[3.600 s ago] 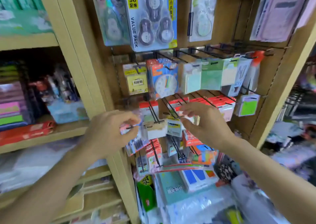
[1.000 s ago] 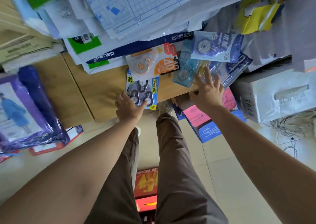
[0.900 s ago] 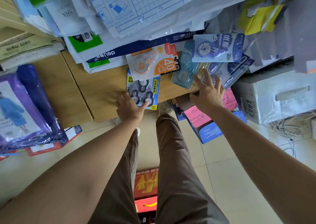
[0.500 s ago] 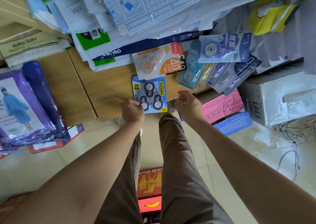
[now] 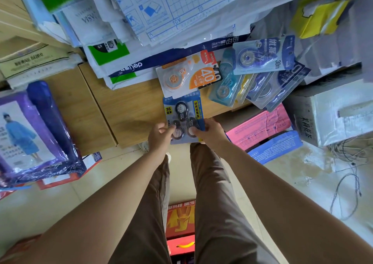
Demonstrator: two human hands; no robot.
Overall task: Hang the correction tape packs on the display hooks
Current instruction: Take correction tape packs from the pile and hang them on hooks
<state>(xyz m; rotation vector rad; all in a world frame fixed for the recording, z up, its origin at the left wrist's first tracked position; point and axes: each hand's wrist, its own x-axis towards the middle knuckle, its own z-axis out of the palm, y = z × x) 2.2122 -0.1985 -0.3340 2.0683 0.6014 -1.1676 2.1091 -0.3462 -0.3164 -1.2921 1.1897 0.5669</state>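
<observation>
I look down at a low wooden shelf (image 5: 129,110) with loose correction tape packs on it. A blue value pack (image 5: 182,110) with three black tape rollers lies at the shelf's front edge. My left hand (image 5: 160,135) pinches its lower left side and my right hand (image 5: 210,132) pinches its lower right side. Behind it lies an orange pack (image 5: 189,75) marked 40. To the right, several blue and teal packs (image 5: 260,78) fan out in a pile. No display hooks are in view.
Stacks of bagged paper and envelopes (image 5: 153,17) cover the back of the shelf. A purple raincoat package (image 5: 30,134) sits left. Pink and blue boxes (image 5: 266,132) and a white carton (image 5: 333,110) stand right. Cables (image 5: 347,175) lie on the tiled floor.
My view dropped from the hook display to the low shelf. My right hand left the fanned pile and came over to the value pack, which both hands now hold at its lower edge.
</observation>
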